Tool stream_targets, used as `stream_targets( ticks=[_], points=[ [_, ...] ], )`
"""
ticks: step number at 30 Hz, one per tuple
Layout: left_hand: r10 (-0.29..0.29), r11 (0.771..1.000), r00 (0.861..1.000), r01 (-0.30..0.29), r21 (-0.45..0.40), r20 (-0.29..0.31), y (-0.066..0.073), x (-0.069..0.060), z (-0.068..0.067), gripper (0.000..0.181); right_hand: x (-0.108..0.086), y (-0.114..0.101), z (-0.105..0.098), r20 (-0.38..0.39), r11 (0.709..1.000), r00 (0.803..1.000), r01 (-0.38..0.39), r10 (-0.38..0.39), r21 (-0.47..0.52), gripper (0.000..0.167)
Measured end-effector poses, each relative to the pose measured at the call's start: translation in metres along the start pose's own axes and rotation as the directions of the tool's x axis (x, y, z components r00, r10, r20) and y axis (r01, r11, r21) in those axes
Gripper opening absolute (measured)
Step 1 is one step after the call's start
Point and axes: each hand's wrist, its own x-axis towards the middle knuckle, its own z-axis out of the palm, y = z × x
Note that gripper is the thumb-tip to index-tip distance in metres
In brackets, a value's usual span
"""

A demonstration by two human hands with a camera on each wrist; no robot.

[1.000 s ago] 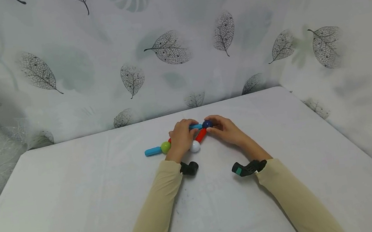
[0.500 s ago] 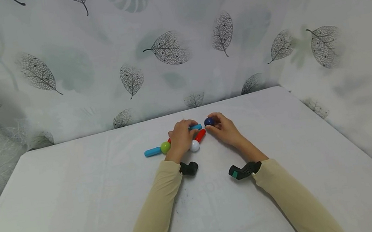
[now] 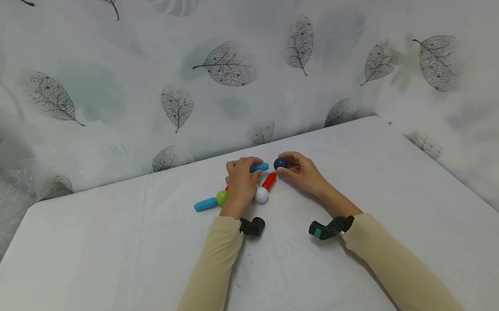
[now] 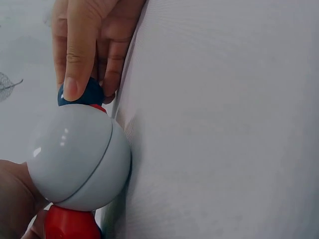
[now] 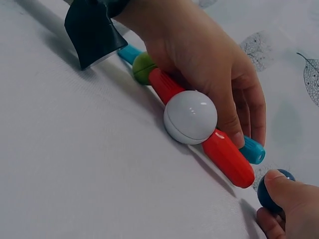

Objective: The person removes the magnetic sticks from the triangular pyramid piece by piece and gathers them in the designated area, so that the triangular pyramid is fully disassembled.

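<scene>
Two hands meet near the far side of a white-covered bench (image 3: 104, 274). The left hand (image 3: 241, 184) grips a light blue rod (image 3: 259, 167) between thumb and fingers, so that only its free end juts out beyond them, toward the right. Just beside that end, with a narrow gap between, sits a dark blue ball (image 3: 280, 163), pinched in the right hand (image 3: 303, 174); its thumb lies on the near side of the ball and the fingers curl behind.

Below the left thumb, nearer the person, is a white ball (image 3: 261, 195). One red rod (image 3: 269, 180) runs from it toward the dark blue ball, its tip apart from that ball. A second red rod (image 5: 165, 85) joins the white ball on its other side and leads under the left palm to a green ball (image 3: 222, 197), from which another light blue rod (image 3: 206, 204) points left along the bench. The far end of the gripped rod is hidden by the left hand, so I cannot tell whether it joins anything there.
</scene>
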Motion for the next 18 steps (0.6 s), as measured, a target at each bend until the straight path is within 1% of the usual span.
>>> stream_targets(
  ticks=[6, 10, 13, 18],
  points=[
    [-0.002, 0.999, 1.000, 0.001, 0.045, 0.009, 0.002, -0.001, -0.001, 0.028, -0.001, -0.001, -0.001, 0.002, 1.000, 1.000, 0.012, -0.012, 0.010, 0.044],
    [0.015, 0.998, 1.000, -0.016, 0.058, 0.012, 0.002, -0.003, -0.003, 0.029, -0.003, -0.002, -0.001, -0.006, 1.000, 1.000, 0.015, -0.015, 0.025, 0.044],
    [0.027, 0.998, 0.999, -0.028, 0.055, 0.021, 0.001, -0.006, -0.005, 0.029, -0.004, -0.002, -0.003, -0.017, 1.000, 1.000, 0.002, -0.001, 0.021, 0.044],
    [0.058, 0.996, 0.998, -0.060, 0.064, 0.036, -0.002, -0.010, -0.011, 0.028, -0.005, -0.002, -0.007, -0.027, 1.000, 1.000, -0.005, 0.004, -0.011, 0.044]
  ],
)
